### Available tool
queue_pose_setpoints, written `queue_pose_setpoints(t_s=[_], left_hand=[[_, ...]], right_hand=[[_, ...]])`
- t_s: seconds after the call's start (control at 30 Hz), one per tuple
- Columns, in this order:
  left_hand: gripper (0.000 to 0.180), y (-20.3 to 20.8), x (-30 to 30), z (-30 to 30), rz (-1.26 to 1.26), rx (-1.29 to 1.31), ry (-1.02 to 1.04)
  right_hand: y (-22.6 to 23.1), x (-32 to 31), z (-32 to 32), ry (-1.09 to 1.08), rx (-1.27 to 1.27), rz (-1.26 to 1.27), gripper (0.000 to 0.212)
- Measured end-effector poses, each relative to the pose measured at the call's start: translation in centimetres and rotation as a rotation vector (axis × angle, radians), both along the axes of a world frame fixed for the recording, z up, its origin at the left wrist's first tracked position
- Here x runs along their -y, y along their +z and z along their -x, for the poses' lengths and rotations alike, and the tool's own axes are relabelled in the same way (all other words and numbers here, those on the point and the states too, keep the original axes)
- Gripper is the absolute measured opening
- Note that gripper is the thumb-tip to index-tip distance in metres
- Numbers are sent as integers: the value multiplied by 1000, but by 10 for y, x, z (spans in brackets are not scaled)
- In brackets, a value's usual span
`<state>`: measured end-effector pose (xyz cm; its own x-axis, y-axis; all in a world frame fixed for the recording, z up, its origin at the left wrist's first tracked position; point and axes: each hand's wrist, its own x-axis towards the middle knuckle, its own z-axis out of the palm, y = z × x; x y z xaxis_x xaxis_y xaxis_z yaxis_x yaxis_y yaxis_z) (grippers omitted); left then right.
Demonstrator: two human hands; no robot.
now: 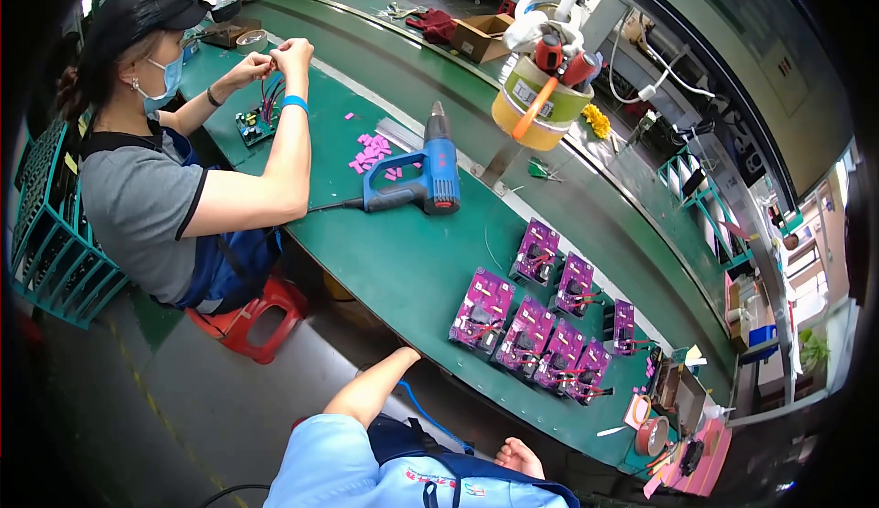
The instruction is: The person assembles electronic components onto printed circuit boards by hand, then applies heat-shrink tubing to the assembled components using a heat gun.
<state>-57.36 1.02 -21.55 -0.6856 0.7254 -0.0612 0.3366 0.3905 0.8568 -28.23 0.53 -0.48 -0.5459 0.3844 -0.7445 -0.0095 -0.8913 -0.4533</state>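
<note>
My right hand point(519, 458) is low in front of my apron, below the table's near edge, with its fingers curled in and nothing showing in them. My left arm point(375, 384) reaches the edge of the green table point(366, 297); the hand itself does not show. A blue cord point(430, 414) runs down from beside that arm. On the table, beyond and right of my hands, stand several purple circuit boards point(482, 309) with black parts and red leads. Neither hand touches them.
A blue heat gun point(428, 171) stands nozzle up beside scattered pink pieces point(371, 153). At left, a seated co-worker point(220, 178) holds wires above a green circuit board point(256, 127). A tape roll point(652, 436) and tools lie at right; a yellow tape-wrapped holder point(536, 105) overhangs the table.
</note>
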Motion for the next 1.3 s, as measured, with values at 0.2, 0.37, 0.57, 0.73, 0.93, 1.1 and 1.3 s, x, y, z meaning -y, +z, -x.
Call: queue_pose_setpoints(t_s=[0.2, 0.37, 0.57, 0.73, 0.93, 1.1, 1.3], left_hand=[[34, -5, 18, 13, -74, 120, 25], [33, -6, 26, 24, -120, 224, 9], [33, -2, 17, 21, -177, 352, -20], [32, -5, 21, 18, -213, 457, -32], [31, 1, 24, 29, -275, 566, -6], [31, -12, 48, 28, -325, 652, 38], [20, 48, 137, 10, -71, 852, -111]], right_hand=[[8, 0, 27, 12, -29, 33, 10], [8, 3, 33, -44, 2, 46, 10], [10, 7, 39, -77, 8, 33, 11], [7, 7, 41, -92, 18, 32, 11], [7, 6, 43, -66, 21, 34, 11], [-1, 3, 42, -27, 5, 38, 11], [-17, -2, 25, 30, -14, 52, 11]])
